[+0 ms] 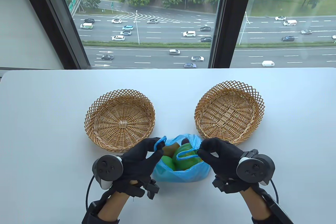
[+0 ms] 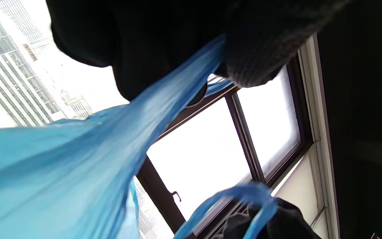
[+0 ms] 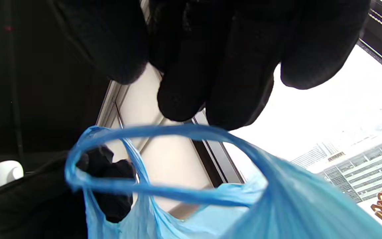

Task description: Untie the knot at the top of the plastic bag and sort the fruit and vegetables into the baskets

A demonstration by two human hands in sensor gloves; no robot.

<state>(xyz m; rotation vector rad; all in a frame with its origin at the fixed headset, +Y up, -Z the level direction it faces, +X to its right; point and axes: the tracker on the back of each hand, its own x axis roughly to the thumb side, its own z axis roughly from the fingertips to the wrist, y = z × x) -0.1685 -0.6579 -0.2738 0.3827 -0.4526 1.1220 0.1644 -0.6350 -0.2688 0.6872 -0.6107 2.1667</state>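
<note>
A blue plastic bag (image 1: 181, 174) stands on the white table (image 1: 42, 119) near the front edge, between my hands. Its mouth gapes, showing green fruit (image 1: 183, 159) and a brown piece (image 1: 172, 148). My left hand (image 1: 155, 146) pinches the bag's left handle (image 2: 177, 89), pulled taut. On the other side, my right hand (image 1: 202, 151) pinches the right handle, a loose loop (image 3: 164, 132) under its fingertips (image 3: 230, 99). Two woven baskets sit behind the bag with nothing in them, one to the left (image 1: 92, 113) and one to the right (image 1: 258, 100).
The table's far edge meets a large window (image 1: 157, 24). Each hand carries a tracker, left (image 1: 107, 168) and right (image 1: 253, 168), with cables trailing toward the front edge. Bare tabletop lies to the outer side of each basket.
</note>
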